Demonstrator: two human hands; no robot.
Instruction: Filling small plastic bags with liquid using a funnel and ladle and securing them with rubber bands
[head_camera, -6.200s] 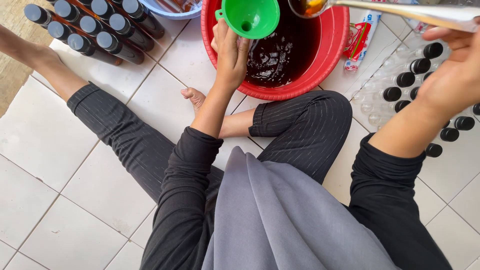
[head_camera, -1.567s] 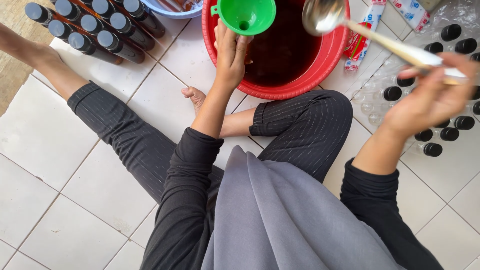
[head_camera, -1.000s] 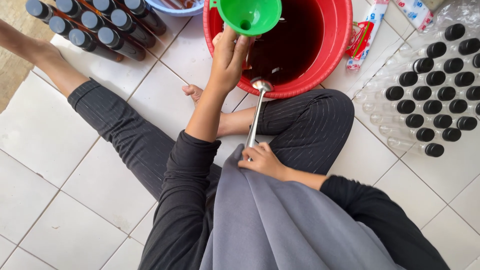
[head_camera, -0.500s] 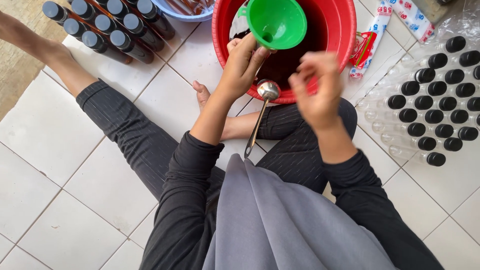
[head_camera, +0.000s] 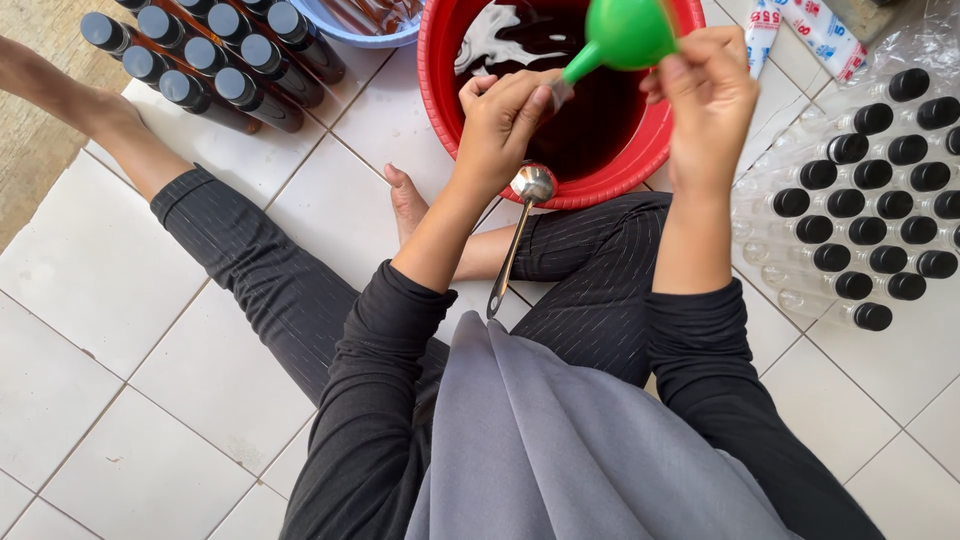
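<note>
- Over the red basin (head_camera: 640, 165) at the top of the head view, a green funnel (head_camera: 625, 35) is held by the right hand (head_camera: 710, 95), whose fingers are closed on its bowl.
- The funnel is tilted, its long axis running from the bowl at upper right down to the spout at lower left, where the spout ends at the left hand (head_camera: 500, 125).
- The left hand is curled shut above the dark liquid; a bottle may be gripped inside it, but what is held cannot be told.
- A metal ladle (head_camera: 520, 225) is laid with its bowl against the near rim of the basin and its handle pointing down toward the lap, resting on the dark striped trousers (head_camera: 590, 270).
- Open white floor tiles (head_camera: 90, 300) are left at the lower left; the basin's near rim is close to the crossed legs and a bare foot (head_camera: 408, 200).
- Filled dark bottles with black caps (head_camera: 215, 55) are laid in rows at the upper left, just beside a blue bowl (head_camera: 345, 28).
- Clear capped bottles (head_camera: 865, 190) are packed in rows at the right edge, under clear wrapping.
- Slim red-and-white printed packets (head_camera: 790, 20) are seen at the top right, beside the basin.
</note>
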